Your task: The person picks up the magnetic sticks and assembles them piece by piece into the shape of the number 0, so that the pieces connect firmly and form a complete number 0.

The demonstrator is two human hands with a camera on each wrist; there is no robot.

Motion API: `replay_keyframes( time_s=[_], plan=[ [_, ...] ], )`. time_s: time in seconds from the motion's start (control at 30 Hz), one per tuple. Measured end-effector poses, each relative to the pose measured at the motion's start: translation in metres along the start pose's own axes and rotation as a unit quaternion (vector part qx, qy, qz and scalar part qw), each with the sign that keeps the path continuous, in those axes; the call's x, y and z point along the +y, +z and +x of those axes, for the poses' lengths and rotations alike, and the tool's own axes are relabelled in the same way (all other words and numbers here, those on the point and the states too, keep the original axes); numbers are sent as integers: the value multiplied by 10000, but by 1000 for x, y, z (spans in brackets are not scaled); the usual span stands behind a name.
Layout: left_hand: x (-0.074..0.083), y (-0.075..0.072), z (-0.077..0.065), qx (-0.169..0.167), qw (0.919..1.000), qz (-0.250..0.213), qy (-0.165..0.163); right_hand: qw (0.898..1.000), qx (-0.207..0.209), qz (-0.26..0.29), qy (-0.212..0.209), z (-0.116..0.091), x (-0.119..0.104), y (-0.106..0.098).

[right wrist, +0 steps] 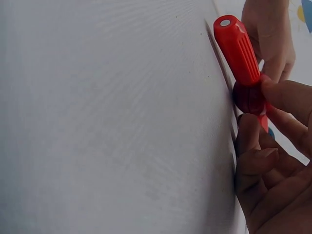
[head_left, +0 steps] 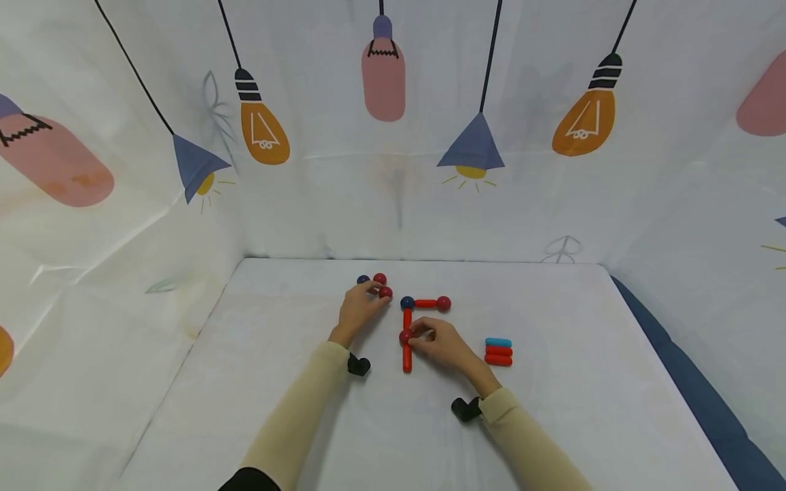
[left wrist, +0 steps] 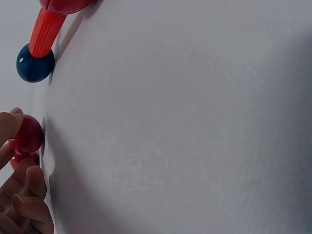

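Fingers and thumb of my left hand [head_left: 359, 308] pinch a red ball [head_left: 385, 292] at the back of the table. Right behind it lie another red ball [head_left: 379, 278] and a dark blue ball [head_left: 363, 279]. My right hand [head_left: 445, 344] grips the red ball [head_left: 405, 337] in the middle of a figure of rods and balls. From that ball a red rod [head_left: 407, 359] points toward me, and a second rod [head_left: 408, 318] runs back to a blue ball [head_left: 407, 303]. A red rod [head_left: 425, 303] joins the blue ball to a red end ball [head_left: 443, 303].
To the right of my right hand, a blue rod [head_left: 498, 342] and two red rods [head_left: 498, 360] lie side by side. A white sheet [head_left: 399, 191] printed with lamps and bulbs hangs behind the white table [head_left: 276, 341]. Dark blue material [head_left: 675, 361] shows past the right edge.
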State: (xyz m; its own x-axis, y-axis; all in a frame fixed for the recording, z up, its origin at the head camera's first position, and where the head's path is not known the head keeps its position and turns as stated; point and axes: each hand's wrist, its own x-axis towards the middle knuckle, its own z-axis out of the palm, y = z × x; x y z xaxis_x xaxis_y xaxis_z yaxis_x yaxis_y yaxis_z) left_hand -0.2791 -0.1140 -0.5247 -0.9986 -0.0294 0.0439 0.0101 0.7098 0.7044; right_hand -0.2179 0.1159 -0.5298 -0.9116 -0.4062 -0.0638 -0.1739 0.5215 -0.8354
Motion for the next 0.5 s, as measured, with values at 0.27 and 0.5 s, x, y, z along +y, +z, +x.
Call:
replay_keyframes(
  time_s=[0.27, 0.5],
  plan=[
    [4, 1, -6, 262, 9996, -35, -72, 9995, 29, -187, -237, 1, -4, 3],
    [3, -3, -14, 86, 9997, -213, 118, 9985, 28, -401, -372, 1, -6, 1]
  ],
)
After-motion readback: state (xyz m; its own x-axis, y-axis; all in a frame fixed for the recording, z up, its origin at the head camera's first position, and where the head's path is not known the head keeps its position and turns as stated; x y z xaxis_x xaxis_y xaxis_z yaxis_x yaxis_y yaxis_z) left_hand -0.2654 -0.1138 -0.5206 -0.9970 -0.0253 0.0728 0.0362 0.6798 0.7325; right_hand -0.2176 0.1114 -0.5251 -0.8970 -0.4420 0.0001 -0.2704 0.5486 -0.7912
